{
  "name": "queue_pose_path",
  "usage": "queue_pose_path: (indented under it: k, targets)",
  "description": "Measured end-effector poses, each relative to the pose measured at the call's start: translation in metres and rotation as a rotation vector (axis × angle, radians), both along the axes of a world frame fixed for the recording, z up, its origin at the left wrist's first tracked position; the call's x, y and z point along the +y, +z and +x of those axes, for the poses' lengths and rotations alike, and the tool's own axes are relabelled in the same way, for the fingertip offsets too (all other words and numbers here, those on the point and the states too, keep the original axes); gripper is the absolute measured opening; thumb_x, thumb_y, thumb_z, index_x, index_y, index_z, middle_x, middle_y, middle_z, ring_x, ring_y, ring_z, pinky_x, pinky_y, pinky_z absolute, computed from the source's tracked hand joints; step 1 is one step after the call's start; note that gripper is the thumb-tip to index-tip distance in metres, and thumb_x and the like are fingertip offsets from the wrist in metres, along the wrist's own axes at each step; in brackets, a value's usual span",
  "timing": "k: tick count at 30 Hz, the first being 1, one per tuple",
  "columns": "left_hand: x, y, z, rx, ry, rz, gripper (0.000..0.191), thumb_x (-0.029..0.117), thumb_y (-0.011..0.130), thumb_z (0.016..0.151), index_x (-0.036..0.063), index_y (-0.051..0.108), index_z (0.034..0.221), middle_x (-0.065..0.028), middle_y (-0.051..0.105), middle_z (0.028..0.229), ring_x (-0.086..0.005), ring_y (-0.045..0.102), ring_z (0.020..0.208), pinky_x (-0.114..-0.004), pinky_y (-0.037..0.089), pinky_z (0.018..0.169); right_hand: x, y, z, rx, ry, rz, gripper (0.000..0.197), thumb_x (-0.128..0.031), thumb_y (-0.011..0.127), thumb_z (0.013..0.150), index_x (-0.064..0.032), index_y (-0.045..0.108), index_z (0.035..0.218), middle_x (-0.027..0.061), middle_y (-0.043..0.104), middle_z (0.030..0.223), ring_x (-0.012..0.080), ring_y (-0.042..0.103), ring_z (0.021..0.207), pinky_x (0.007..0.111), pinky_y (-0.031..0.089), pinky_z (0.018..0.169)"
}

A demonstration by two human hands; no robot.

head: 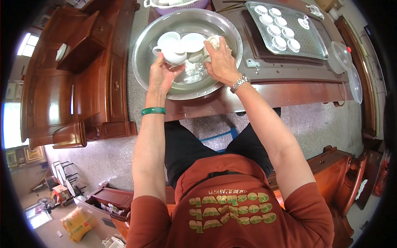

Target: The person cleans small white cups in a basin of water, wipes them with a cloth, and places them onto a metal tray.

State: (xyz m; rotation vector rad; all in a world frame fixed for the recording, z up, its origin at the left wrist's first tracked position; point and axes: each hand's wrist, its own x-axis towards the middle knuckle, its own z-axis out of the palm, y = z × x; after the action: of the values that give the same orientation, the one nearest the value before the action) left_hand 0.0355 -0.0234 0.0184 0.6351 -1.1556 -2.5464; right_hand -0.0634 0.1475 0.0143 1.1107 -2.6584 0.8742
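My left hand (162, 73) holds a small white porcelain vessel with a handle (174, 58), tilted over a wide metal basin (142, 73). My right hand (221, 60) is inside the basin's right side, its fingers bent around a wet, off-white cloth (198, 56). Beyond the vessel lie a white bowl-like piece (168, 38) and another white dish (193, 42); glare washes out their edges. Shallow water (190, 76) shines at the bottom of the basin.
To the right, a perforated metal tray (307, 40) carries several white cups (274, 30) and a knobbed lid (304, 23). A purple basket (181, 6) stands behind the basin. Clear plastic covers (344, 59) lean at the wooden table's (297, 94) right end. A carved wooden bench (90, 77) is at left.
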Motion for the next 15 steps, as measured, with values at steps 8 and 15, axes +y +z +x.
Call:
queue_pose_path:
  k: [8,15]
  targets:
    - [0.002,0.001,-0.002,-0.021,0.118,0.069,0.058,0.045,0.044,0.091,0.0049,0.033,0.131,-0.0179,0.037,0.13,-0.0331,0.041,0.117,-0.053,0.039,0.093,-0.014,-0.005,-0.041,-0.16,0.025,0.427,0.029,-0.015,0.052,0.076,-0.0021,0.055,0.103,0.0308,0.055,0.105,0.0406,0.06,0.092,0.044,0.049,0.079]
    - [0.004,-0.011,-0.006,-0.174,0.16,-0.004,0.062,0.051,0.041,0.091,0.0014,0.036,0.128,-0.0163,0.046,0.122,-0.0312,0.049,0.108,-0.05,0.044,0.087,-0.014,0.026,-0.037,-0.462,0.063,0.027,0.024,-0.012,0.058,0.074,-0.0011,0.062,0.096,0.0119,0.062,0.067,0.0177,0.06,0.059,0.032,0.048,0.057]
